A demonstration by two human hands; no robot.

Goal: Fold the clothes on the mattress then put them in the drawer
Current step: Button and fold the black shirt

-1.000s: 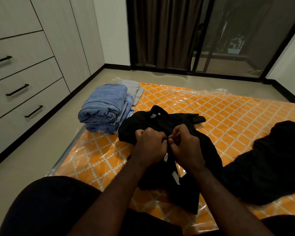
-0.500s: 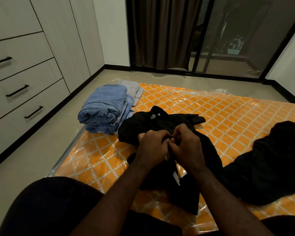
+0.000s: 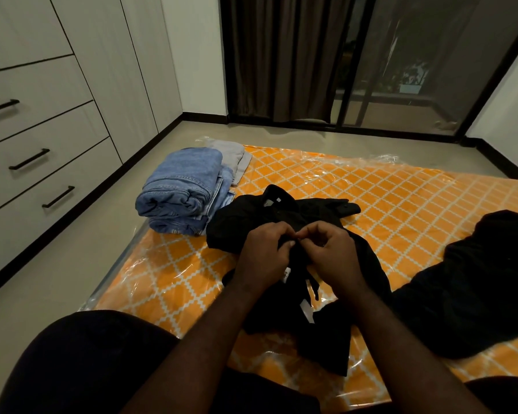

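Note:
A black collared shirt point(image 3: 281, 213) lies spread on the orange patterned mattress point(image 3: 401, 198), collar away from me. My left hand point(image 3: 263, 255) and my right hand point(image 3: 332, 252) meet over its front. Both pinch the fabric of its front opening with fingertips nearly touching. A stack of folded blue jeans point(image 3: 180, 189) sits at the mattress's left edge, with a folded grey garment point(image 3: 234, 156) behind it. Another black garment point(image 3: 476, 285) lies crumpled at the right. The drawers point(image 3: 42, 150) with black handles stand shut at the left.
Bare floor point(image 3: 72, 264) runs between the mattress and the drawer unit. A dark curtain point(image 3: 281, 55) and a glass sliding door point(image 3: 416, 61) close off the far wall. My knees point(image 3: 87, 363) rest at the mattress's near edge.
Both hands stayed on the shirt front, working the fabric between the fingertips. They sit slightly higher on the shirt than a second ago.

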